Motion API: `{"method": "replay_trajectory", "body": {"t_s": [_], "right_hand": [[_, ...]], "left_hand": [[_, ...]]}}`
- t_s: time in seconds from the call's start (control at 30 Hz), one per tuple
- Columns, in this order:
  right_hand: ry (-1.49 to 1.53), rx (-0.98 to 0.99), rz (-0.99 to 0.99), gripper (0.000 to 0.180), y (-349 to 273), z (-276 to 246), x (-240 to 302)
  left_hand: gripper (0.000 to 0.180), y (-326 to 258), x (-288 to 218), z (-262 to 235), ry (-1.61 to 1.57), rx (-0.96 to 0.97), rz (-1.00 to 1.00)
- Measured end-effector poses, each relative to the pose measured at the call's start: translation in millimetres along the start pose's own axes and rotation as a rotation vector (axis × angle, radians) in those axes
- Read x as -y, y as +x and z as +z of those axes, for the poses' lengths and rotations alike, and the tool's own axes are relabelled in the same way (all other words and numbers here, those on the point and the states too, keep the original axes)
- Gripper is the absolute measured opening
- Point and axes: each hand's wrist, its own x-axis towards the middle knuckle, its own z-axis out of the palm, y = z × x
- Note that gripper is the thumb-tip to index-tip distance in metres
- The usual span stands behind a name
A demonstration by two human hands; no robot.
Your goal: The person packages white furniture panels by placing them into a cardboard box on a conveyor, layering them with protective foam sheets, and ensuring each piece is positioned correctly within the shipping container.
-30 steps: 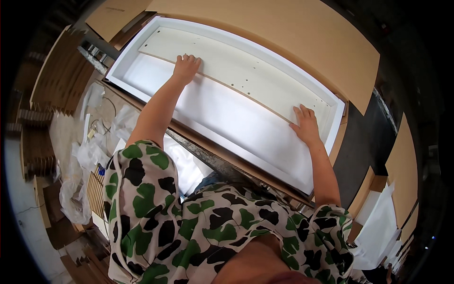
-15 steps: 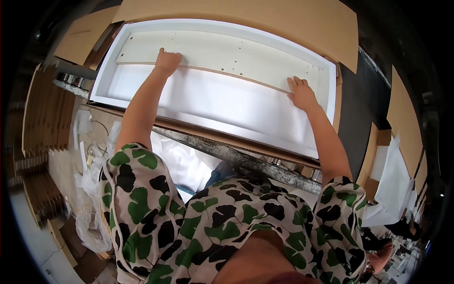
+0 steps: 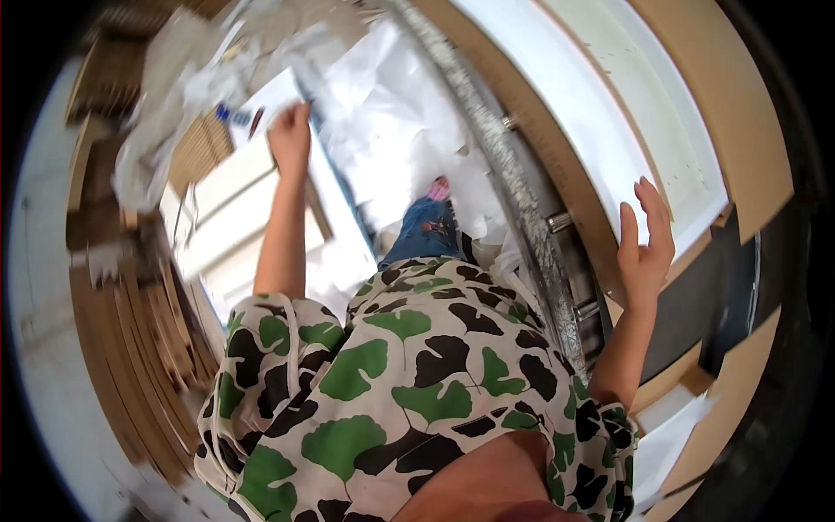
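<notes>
My left hand is over a stack of white panels on the left, its fingers curled; whether anything is pinched in them is hidden. Off to the right, my right hand has its fingers apart and holds nothing. It hovers by the white foam lining of a long cardboard box. Inside that box lies a pale board with small holes along it.
A metal conveyor rail with rollers runs between me and the box. White wrapping sheets cover the floor ahead. Folded cardboard stands at the left, clear plastic beyond it. An open carton flap is at the lower right.
My body and view have turned left, so the box now lies to the right. My left hand has left the pale board for the panel stack; my right hand has come off the board.
</notes>
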Motion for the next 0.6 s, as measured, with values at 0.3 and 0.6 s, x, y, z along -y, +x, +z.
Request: {"method": "replay_trajectory", "body": {"t_s": [0.3, 0.6], "right_hand": [[0.268, 0.067, -0.23, 0.018, -79, 68, 31], [0.406, 0.873, -0.646, 0.023, -177, 193, 93]], "left_hand": [[0.038, -423, 175, -140, 0.526, 1.22, -0.532], [0.045, -450, 197, -139, 0.405, 0.61, -0.771]]}}
